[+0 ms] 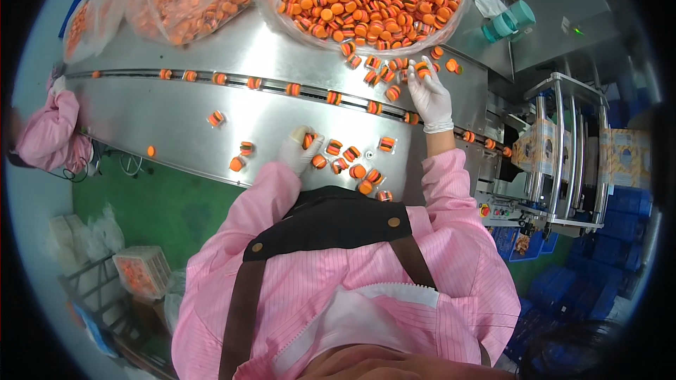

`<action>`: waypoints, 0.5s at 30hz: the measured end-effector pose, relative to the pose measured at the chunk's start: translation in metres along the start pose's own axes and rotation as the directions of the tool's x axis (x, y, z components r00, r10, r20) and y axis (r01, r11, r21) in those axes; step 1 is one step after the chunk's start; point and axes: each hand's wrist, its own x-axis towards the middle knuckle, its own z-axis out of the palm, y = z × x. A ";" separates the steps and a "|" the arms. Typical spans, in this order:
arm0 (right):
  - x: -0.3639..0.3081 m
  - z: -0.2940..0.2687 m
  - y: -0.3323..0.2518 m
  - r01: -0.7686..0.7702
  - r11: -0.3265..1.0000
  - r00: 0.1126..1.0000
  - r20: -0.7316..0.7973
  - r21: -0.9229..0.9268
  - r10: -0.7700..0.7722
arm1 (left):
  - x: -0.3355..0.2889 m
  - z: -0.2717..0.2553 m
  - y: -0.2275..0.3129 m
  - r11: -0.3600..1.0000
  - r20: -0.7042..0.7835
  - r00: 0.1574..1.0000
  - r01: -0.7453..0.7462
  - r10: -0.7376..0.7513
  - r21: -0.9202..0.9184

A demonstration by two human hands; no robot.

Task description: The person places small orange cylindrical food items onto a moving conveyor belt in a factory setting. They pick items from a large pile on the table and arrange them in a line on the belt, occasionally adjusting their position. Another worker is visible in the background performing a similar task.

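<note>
My left hand [296, 151], in a white glove, is at the near side of the steel table with its fingers closed round a burger-shaped gummy candy [309, 141]. My right hand [432, 102], gloved too, is raised beyond the conveyor slot, pinching another burger-shaped candy [422, 70] between thumb and fingers. Several wrapped candies [351, 154] lie loose just right of my left hand. More wrapped candies [372, 77] are scattered beside my right hand. A row of orange, black and red candies [292, 89] sits spaced along the narrow conveyor slot [315, 92], which runs between my hands.
A large open plastic bag [373, 3] full of candies stands at the back, with other filled bags [190, 10] to its left. Rollers with printed film [539, 148] stand at the right end. A co-worker in a pink sleeve [53, 127] is at the far left. Turquoise cups [508, 21] sit back right.
</note>
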 end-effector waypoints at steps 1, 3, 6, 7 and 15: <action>-0.003 0.001 -0.001 -0.012 0.999 1.000 -0.011 0.038 0.012 | 0.000 0.000 -0.001 1.000 -0.008 1.000 -0.014 0.014 -0.009; -0.006 0.004 -0.002 -0.035 0.993 0.999 -0.030 0.115 0.039 | 0.000 0.000 0.001 1.000 -0.011 1.000 -0.022 0.022 -0.013; -0.003 -0.005 0.002 -0.014 0.993 0.996 -0.082 0.115 0.024 | 0.001 -0.002 0.004 1.000 -0.005 1.000 -0.016 0.016 -0.007; -0.002 -0.006 0.004 -0.008 0.996 0.996 -0.089 0.086 0.016 | 0.001 -0.001 0.003 1.000 -0.010 1.000 -0.021 0.021 -0.009; 0.003 -0.010 0.017 0.022 1.000 0.972 -0.234 -0.003 -0.022 | 0.001 0.000 -0.002 0.997 -0.035 0.998 -0.056 0.058 0.050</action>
